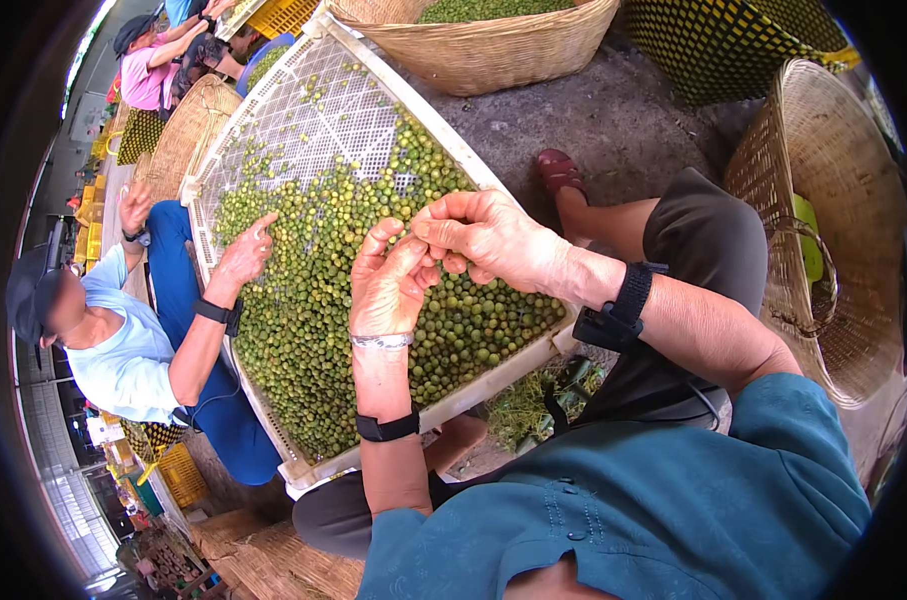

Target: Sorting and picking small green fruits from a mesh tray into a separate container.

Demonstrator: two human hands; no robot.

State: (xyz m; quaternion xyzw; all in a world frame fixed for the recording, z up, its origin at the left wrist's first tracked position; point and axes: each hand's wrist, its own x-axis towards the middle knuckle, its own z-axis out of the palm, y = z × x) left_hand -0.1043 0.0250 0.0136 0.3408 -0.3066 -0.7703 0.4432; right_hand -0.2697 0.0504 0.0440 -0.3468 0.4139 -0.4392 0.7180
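Observation:
A white plastic mesh tray point(528, 365) lies before me, spread with small round green fruits point(311, 300); its mesh shows through toward the far end. Over the fruits, my left hand point(393, 281) and my right hand point(491, 236) meet at the fingertips. Thumb and fingers of each are pinched together, and whatever may be between them is too small or hidden to tell. The left wrist bears a silvery bangle and a black band, the right a black strapped device. Neither hand touches the tray.
A co-worker in a light blue shirt point(127, 352) sits at the left, one hand over the tray. Another person in pink point(144, 79) is farther back. Woven baskets stand at the top point(491, 56) and right point(851, 225). Green stems point(532, 409) lie beneath the tray's near edge.

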